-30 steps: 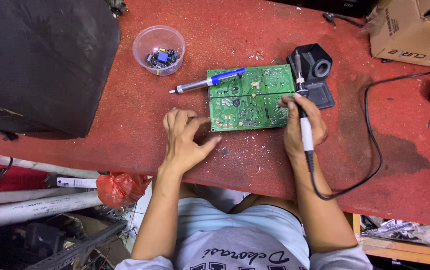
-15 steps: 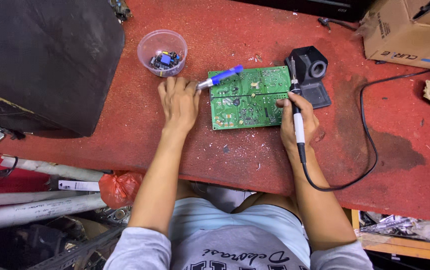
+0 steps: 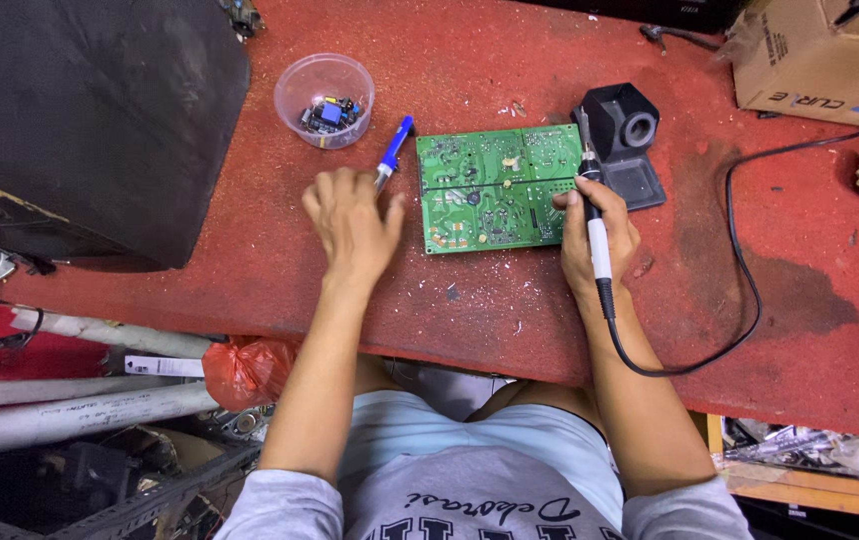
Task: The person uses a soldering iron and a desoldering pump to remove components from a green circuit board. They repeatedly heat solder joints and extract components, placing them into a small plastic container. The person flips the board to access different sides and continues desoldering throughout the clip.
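Box: brown cardboard box [image 3: 810,50] at the top right corner of the red bench [image 3: 250,270], dark print and a blue stripe on its side.
Tag: small white label [image 3: 165,366] below the bench edge, lying on grey pipes [image 3: 70,405] beside a red bag [image 3: 245,370].
Board: green circuit board [image 3: 495,187] flat at bench centre, between the two hands.
Left hand: left hand [image 3: 352,225] left of the board, fingers curled over the lower end of a blue-tipped pen tool [image 3: 391,150]; grip not clear.
Right hand: right hand [image 3: 598,240] at the board's right edge, pinching a soldering iron [image 3: 595,215], tip up.
Cord: black cord [image 3: 740,290] loops right from the iron.
Stand: black iron stand [image 3: 625,135] just right of the board.
Bowl: clear bowl [image 3: 325,98] of small parts, above the left hand.
Obstruction: black case [image 3: 80,120] fills the bench's left end.
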